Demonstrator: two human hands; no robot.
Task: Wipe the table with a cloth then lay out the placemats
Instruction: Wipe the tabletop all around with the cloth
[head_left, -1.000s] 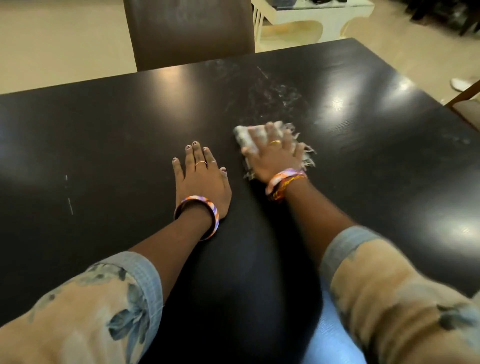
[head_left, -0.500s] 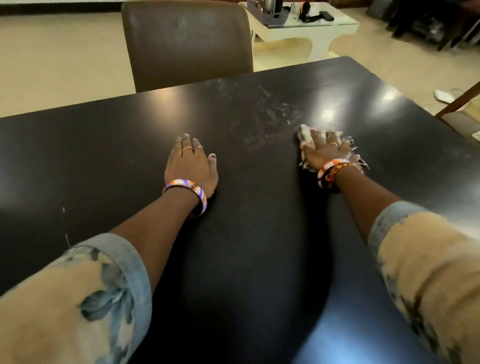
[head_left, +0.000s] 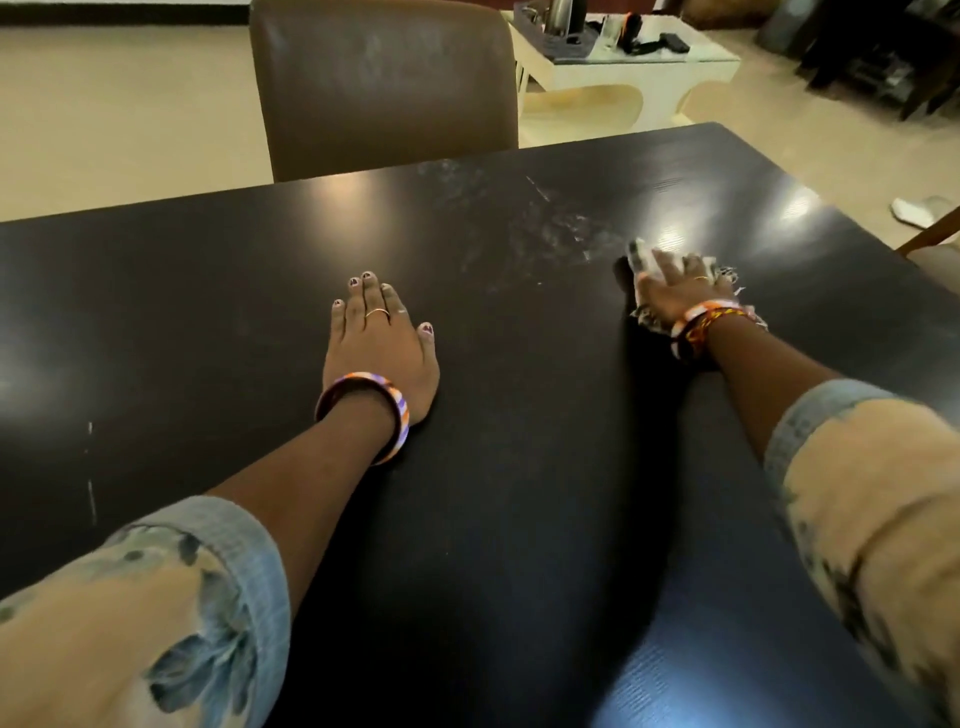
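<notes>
Wiping under way at the table's right side, and no placemats in sight yet.

The right hand (head_left: 675, 291) lies flat, fingers spread, pressing the frayed cloth (head_left: 644, 312) onto the dark table (head_left: 208, 312) at about two o'clock from the view's centre; the left hand (head_left: 376, 343) sits palm-down and empty, fingers together, bracing at about ten o'clock. Pale smears (head_left: 550, 234) remain just beside the cloth at its ten o'clock, so by my reading the wipe is only partly done, and the whole laying-out stage is left, with no mats visible anywhere. Against the frame a second back, the cloth hand has swept from beside the left hand out toward the right edge, while the left hand has stayed planted. The brown chair (head_left: 384, 88) stands at twelve o'clock.
</notes>
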